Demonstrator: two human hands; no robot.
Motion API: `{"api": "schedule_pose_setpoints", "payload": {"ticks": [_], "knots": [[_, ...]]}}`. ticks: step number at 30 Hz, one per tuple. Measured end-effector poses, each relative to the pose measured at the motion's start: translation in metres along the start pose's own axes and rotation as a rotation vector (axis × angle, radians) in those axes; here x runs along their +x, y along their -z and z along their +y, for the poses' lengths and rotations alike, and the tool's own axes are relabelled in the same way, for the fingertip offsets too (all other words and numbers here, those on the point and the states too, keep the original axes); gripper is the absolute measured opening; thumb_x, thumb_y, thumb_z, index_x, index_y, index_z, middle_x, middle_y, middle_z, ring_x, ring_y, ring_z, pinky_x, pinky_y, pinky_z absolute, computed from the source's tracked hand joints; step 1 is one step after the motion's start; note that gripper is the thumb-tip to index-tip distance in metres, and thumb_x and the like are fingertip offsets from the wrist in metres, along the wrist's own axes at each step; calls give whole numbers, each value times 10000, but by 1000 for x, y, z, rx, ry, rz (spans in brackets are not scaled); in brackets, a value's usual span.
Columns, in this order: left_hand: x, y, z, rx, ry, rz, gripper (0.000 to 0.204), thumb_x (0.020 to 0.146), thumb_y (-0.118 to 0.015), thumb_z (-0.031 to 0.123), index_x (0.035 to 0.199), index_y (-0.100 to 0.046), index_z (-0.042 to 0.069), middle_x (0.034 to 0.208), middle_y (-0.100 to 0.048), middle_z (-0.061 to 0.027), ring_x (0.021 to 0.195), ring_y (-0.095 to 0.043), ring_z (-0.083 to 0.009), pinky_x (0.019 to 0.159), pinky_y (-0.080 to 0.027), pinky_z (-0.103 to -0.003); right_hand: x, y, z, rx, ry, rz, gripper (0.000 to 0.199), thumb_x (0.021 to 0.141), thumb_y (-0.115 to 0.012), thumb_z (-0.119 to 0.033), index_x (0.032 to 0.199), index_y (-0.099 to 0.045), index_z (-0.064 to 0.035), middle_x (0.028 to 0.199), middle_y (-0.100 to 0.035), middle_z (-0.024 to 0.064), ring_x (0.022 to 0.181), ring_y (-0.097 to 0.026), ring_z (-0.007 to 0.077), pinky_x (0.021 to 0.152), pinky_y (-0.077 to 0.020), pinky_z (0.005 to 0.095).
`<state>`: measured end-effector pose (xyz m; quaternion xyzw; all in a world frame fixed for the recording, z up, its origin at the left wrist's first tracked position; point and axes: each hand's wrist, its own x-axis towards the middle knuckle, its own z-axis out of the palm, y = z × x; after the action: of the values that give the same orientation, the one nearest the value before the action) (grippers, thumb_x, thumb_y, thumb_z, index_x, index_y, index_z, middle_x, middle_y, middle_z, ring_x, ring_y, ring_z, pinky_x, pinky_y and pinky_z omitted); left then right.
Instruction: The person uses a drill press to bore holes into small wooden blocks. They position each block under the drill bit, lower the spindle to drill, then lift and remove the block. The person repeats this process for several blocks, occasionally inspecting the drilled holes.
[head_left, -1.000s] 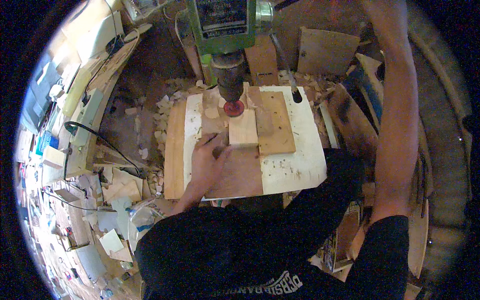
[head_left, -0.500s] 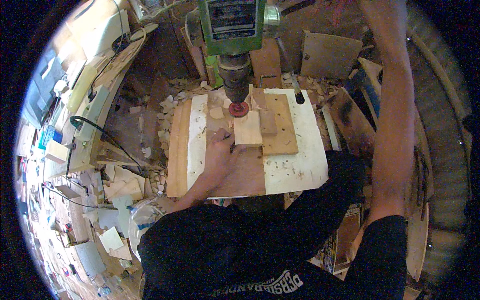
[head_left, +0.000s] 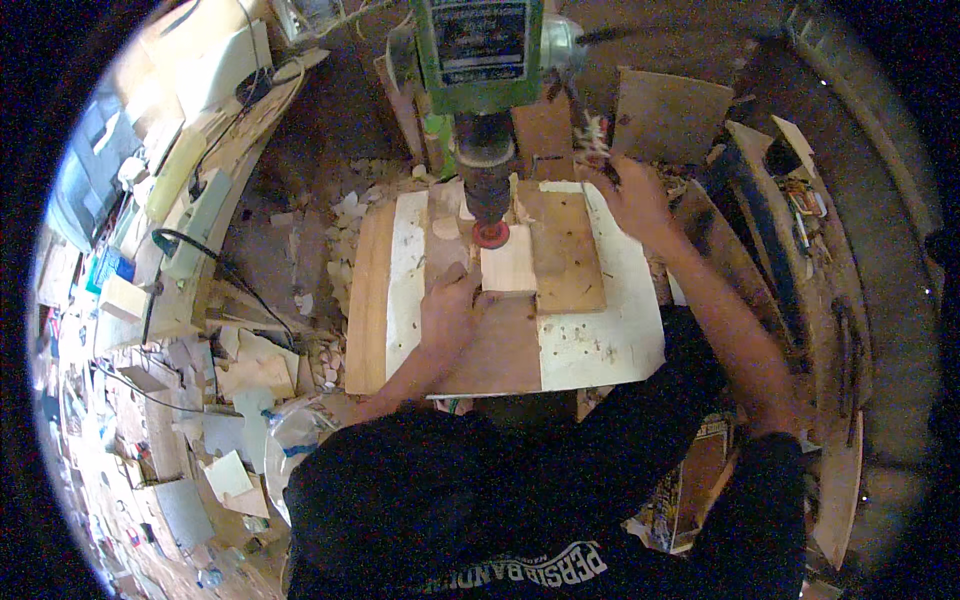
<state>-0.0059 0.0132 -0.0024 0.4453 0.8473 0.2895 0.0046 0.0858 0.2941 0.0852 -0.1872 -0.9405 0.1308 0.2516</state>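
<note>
Since the earlier frame, when it was raised out at the top edge, my right hand (head_left: 637,203) has come down into view at about one o'clock, just beside a blurred lever (head_left: 593,135). Nearer the middle is the pale wooden block (head_left: 509,266), lying flat on a brown board (head_left: 485,362), its far left corner under or just beside a red round bit (head_left: 490,235); I can't tell whether they touch. I judge the block light and stiff, dry rather than slippery, sturdy enough to press hard, though its edge might splinter. I'd hold it low at the seven o'clock corner, well away from the bit at eleven. A tan wooden plate (head_left: 577,285) lies along its three o'clock side. My left hand (head_left: 445,310) is at that near left corner, palm down, fingers curled and bunched, thumb toward the near edge; how firmly they press I can't tell. That forearm enters from seven o'clock, low across the board. Above the bit, toward twelve, is the dark chuck (head_left: 488,185), under a green drill head (head_left: 484,60). My right forearm slants in from four o'clock, elbow bent, the fingers partly curled; blur keeps me from telling whether they wrap the lever
</note>
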Motion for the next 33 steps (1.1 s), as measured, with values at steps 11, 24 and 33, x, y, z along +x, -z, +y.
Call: {"api": "schedule_pose_setpoints", "payload": {"ticks": [11,24,33], "knots": [[-2,1,5,0,-7,30,289,800,-759,226,952,-656,3,941,-614,-169,873,-640,-389,726,-532,-470,76,-33,15,-89,-48,92,364,880,-672,-323,1019,-670,13,934,-668,289,878,-640,478,748,-523,541],[-2,6,2,-29,3,-44,311,815,-722,166,1053,-621,-7,962,-616,-183,903,-627,-377,780,-522,-465,31,189,-93,-77,262,665,249,979,-532,-198,1080,-650,-3,937,-677,97,813,-609,177,749,-488,327],[53,13,-63,-86,-84,-227,334,854,-626,177,1163,-640,54,949,-621,-185,925,-615,-384,838,-485,-477,155,205,-75,-71,283,740,299,997,-519,-226,901,-575,52,717,-587,197,653,-597,260,639,-460,396]]}}
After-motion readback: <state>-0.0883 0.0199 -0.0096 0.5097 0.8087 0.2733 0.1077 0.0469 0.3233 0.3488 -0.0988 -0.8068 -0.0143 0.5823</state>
